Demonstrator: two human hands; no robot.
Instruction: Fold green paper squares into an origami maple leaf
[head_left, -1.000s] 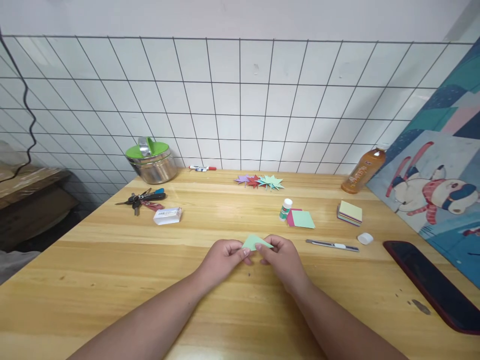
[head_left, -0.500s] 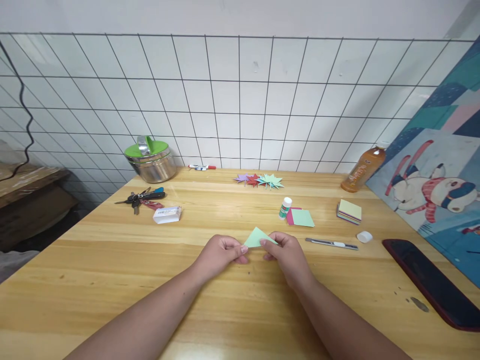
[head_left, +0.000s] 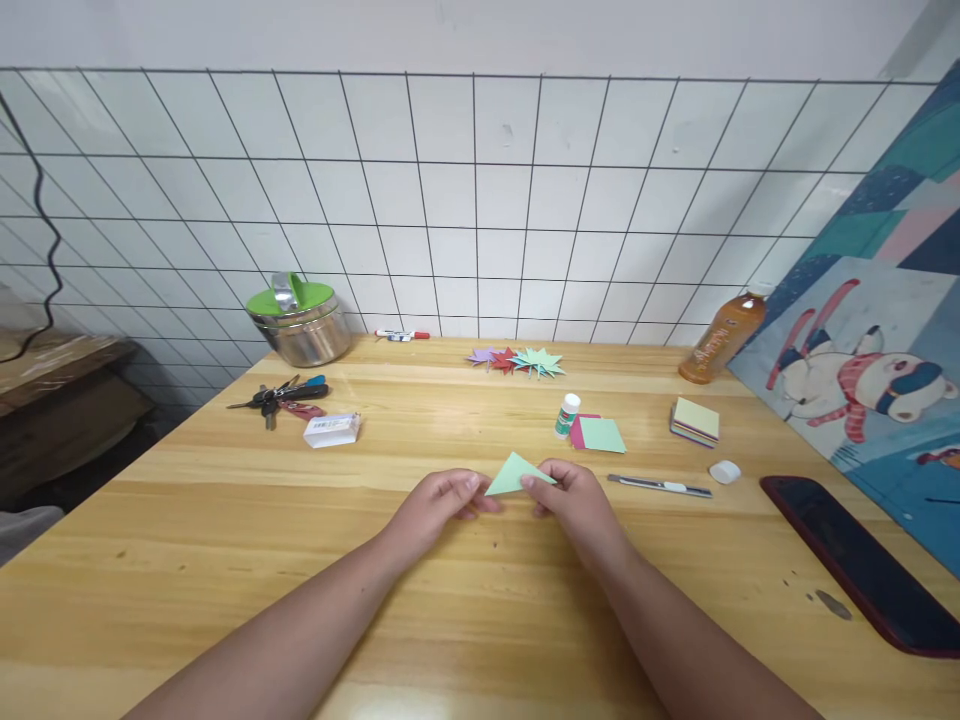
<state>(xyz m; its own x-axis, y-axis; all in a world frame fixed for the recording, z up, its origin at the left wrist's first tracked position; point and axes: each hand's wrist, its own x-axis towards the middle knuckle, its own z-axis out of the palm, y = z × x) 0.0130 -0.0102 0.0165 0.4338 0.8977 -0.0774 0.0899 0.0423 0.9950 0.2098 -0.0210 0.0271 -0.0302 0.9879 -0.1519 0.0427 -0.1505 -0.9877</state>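
A light green paper (head_left: 516, 474) folded into a triangle is held above the wooden table. My right hand (head_left: 574, 497) pinches its right corner, thumb on top and fingers beneath. At the left corner, my left hand (head_left: 448, 497) has its thumb lifted off the paper; its fingers are apart, with their tips just under or beside that corner. Beyond the hands stands a glue stick (head_left: 568, 416) with a white cap, beside a green paper square (head_left: 602, 434) lying partly over a pink one (head_left: 579, 431).
A utility knife (head_left: 660, 486), a white cap (head_left: 725, 472), a paper stack (head_left: 694, 421) and a phone (head_left: 862, 560) lie to the right. Spiky paper stars (head_left: 537, 362), a bottle (head_left: 724, 338) and a green-lidded pot (head_left: 300, 322) stand farther back. Keys (head_left: 277, 397) and a small box (head_left: 332, 430) are left.
My left thumb has come up off the paper's left corner and moved slightly left. My right hand keeps its pinch. The view has shifted a little.
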